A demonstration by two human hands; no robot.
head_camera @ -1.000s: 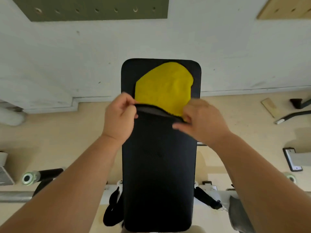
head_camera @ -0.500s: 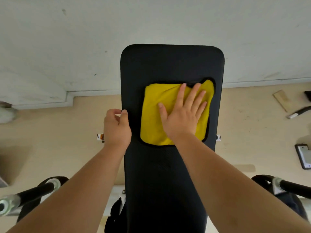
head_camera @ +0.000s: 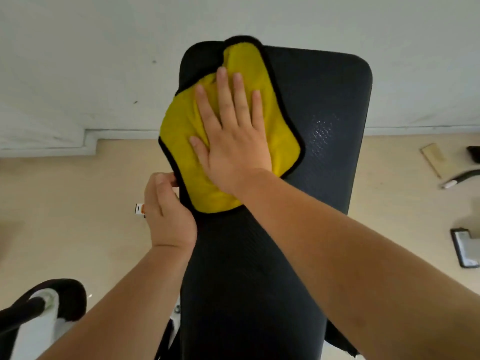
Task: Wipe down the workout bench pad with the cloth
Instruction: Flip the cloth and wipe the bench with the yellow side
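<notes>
The black workout bench pad [head_camera: 324, 113] runs from the bottom of the head view up to the white wall. A yellow cloth [head_camera: 179, 131] with black trim lies on the pad's far left part, one corner reaching over the top edge. My right hand [head_camera: 233, 136] lies flat on the cloth with its fingers spread, pressing it onto the pad. My left hand [head_camera: 166, 214] is closed around the pad's left edge, just beside the cloth's near corner. A damp-looking sheen shows on the pad to the right of the cloth.
A white wall [head_camera: 78, 74] stands right behind the bench. On the beige floor at the right lie a wood scrap [head_camera: 432, 158], a curved black bar [head_camera: 461, 178] and a black-framed plate [head_camera: 465, 252]. A padded black roller on a white frame [head_camera: 44, 307] sits at lower left.
My right hand has slid the cloth from the pad's middle toward its far left corner, turning it. The left hand stays on the pad's left edge. The view has moved closer.
</notes>
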